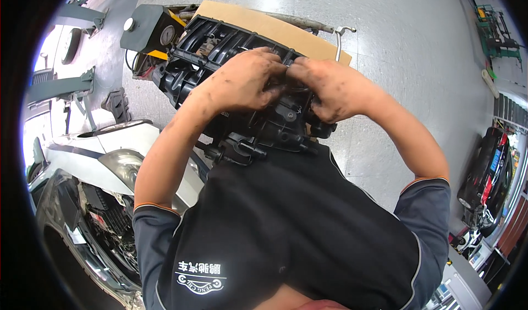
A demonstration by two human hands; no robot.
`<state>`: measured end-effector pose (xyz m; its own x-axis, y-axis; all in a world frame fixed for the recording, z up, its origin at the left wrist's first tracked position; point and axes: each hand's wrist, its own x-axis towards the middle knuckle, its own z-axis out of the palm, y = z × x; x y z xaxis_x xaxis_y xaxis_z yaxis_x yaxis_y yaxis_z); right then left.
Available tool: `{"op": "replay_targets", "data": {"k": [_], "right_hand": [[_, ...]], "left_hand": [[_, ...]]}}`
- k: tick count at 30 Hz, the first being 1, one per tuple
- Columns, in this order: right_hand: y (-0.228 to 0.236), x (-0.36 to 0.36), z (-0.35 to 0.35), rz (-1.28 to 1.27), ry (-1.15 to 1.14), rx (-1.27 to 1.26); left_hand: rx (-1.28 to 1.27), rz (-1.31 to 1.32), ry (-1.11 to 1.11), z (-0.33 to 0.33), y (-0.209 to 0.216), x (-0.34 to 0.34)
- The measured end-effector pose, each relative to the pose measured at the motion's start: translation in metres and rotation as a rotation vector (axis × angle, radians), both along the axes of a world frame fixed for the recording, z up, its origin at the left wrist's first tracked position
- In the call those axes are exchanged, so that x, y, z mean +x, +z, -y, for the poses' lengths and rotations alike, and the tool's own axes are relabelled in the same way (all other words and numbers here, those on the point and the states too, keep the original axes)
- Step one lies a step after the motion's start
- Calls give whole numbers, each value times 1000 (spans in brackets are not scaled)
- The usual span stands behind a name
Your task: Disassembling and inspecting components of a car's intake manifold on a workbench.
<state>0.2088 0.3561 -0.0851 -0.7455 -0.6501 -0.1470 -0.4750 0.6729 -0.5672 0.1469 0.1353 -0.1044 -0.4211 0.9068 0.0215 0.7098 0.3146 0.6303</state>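
Directly ahead of my body lies a black plastic engine intake manifold (223,43) with curved runners. Over its right part, my left hand (247,79) and my right hand (335,87) meet, both smudged with dark grease. The left fingers are curled and pinch at a spot beside the right hand. The right hand is closed too, its thumb side against the left fingertips. What the fingers hold is hidden between them and too dark to name. Below the hands, black fittings (242,148) of the manifold reach almost to my shirt.
A brown cardboard sheet (275,27) lies beneath the manifold's far side. Left of it stands a dark press-like unit (151,29) with a round gauge. A bent metal handle (339,40) rises at the right. A white car (104,145) with exposed engine bay is at left.
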Motion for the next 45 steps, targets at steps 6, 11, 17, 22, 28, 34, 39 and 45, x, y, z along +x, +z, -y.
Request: {"op": "replay_targets", "data": {"k": [6, 11, 17, 22, 28, 34, 39, 45], "right_hand": [[14, -5, -25, 32, -103, -81], [-11, -3, -36, -363, -36, 84], [-17, 2, -27, -146, -70, 93], [-6, 9, -14, 168, -221, -56], [-11, 41, -15, 168, -353, -306], [-11, 40, -10, 216, -426, -249], [-16, 37, -13, 263, -347, -298], [-17, 34, -14, 525, -545, -242]], "left_hand": [[-164, -4, -62, -4, 8, -2], [-194, -8, -102, -3, 16, -5], [-89, 77, -38, 3, 11, -4], [77, 199, 87, 15, 14, -4], [144, 101, 276, 32, 22, 11], [664, -12, 1022, 101, -18, 67], [640, 354, 1513, 144, -88, 156], [1018, 1344, 1255, 117, -146, 162]]}}
